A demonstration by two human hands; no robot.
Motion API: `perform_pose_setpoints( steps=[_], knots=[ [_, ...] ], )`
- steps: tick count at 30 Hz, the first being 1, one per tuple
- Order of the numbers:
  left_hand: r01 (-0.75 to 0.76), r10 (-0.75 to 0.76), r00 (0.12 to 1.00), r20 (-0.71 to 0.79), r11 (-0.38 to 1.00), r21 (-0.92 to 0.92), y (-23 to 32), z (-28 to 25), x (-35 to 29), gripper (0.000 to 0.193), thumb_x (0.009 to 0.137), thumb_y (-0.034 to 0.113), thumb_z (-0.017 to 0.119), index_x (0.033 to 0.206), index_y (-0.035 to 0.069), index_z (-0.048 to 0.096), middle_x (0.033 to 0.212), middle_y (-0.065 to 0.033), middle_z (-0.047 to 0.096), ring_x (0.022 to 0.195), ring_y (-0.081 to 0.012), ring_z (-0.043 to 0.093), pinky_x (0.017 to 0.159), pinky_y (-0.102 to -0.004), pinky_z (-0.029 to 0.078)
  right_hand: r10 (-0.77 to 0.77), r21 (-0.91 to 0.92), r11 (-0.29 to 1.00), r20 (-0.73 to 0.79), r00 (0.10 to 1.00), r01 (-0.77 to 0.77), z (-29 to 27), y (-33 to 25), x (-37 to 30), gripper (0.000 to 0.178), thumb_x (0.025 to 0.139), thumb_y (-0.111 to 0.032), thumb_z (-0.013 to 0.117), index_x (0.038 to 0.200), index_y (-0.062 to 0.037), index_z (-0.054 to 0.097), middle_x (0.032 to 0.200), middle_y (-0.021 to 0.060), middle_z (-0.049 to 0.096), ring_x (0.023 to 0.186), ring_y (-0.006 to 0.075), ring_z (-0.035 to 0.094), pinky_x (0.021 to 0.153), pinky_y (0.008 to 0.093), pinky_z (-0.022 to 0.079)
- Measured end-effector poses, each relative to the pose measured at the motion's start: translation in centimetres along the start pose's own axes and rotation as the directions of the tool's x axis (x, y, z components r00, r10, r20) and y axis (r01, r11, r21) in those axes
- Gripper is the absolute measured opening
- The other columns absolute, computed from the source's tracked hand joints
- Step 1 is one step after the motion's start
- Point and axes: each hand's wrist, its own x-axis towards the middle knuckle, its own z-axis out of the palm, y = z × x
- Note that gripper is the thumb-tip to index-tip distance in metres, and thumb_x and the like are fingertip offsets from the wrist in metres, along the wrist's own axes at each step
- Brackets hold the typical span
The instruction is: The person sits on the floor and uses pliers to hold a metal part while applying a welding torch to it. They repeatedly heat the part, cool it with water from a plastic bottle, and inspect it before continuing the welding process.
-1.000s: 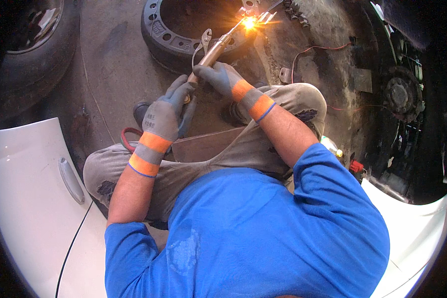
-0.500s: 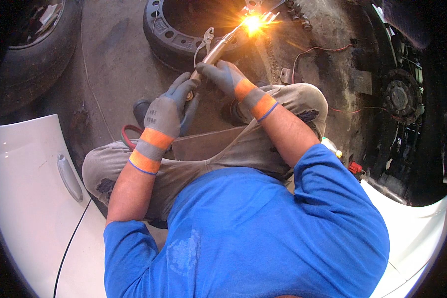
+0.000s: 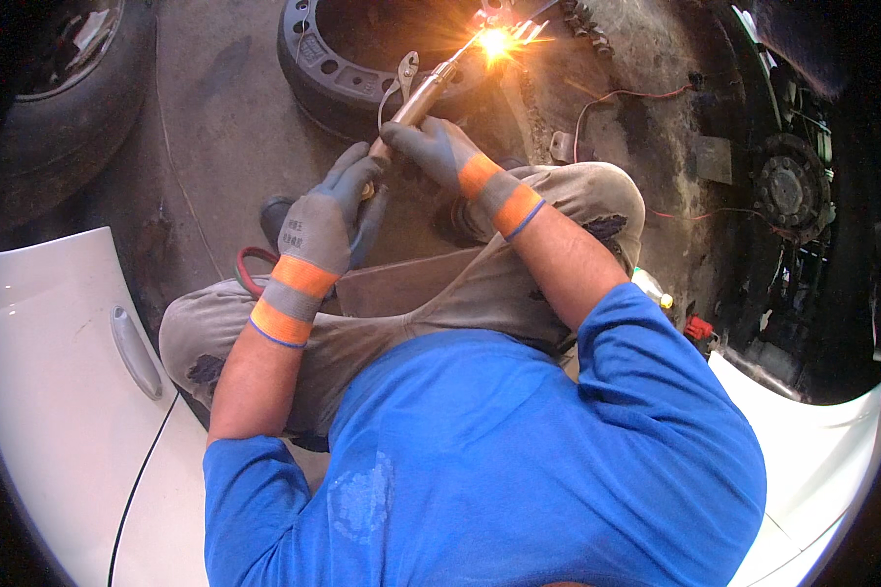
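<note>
My gloved left hand (image 3: 323, 220) is closed around the rear end of a metal gas torch (image 3: 423, 101). Farther forward, my gloved right hand (image 3: 442, 154) grips the torch's body. The torch slants away to the upper right, and its tip ends in a bright orange glow (image 3: 495, 43). Glare hides most of the small metal part (image 3: 531, 32) being heated there. A pair of pliers (image 3: 407, 73) stands close beside the torch, with its jaws up, in front of a large dark brake drum (image 3: 308, 61).
A big tyre (image 3: 64, 147) lies at the far left. White car panels (image 3: 59, 323) flank me on both sides. A thin red wire (image 3: 646, 94) runs over the floor to the right, near a wheel hub (image 3: 791, 186). A red hose (image 3: 249, 274) curves by my left knee.
Both hands and the torch have shifted very slightly left in the picture, as has the drum. The glow stays at the torch tip, and both grips are the same.
</note>
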Motion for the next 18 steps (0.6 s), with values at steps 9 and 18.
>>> perform_pose_setpoints(
  steps=[9,18],
  knots=[
    [0.018,-0.018,1.0,0.006,0.999,-0.029,-0.4,0.0,-0.1,0.031,0.088,0.018,0.064,0.118,0.01,0.059,0.129,-0.0201,0.057,0.098,-0.0402,0.064,0.08,-0.0431,0.054,0.029,-0.025,0.999,0.02,0.999,-0.028,0.0,-0.1,-0.1,0.062,0.086,-0.055,0.057,0.102,0.0045,0.066,0.082,0.0117,0.066,0.069,0.0177,0.064,0.06,0.0321,0.05],
    [0.052,-0.052,0.999,0.006,0.982,-0.181,-0.7,0.0,-0.2,0.03,0.088,0.015,0.063,0.117,0.006,0.06,0.128,-0.0227,0.057,0.107,-0.0377,0.062,0.088,-0.0387,0.052,0.018,-0.113,0.993,-0.016,1.0,-0.019,0.1,-0.3,-0.2,0.067,0.085,-0.059,0.056,0.102,0.0053,0.066,0.085,0.0159,0.068,0.074,0.0216,0.068,0.064,0.0336,0.052]
  ],
)
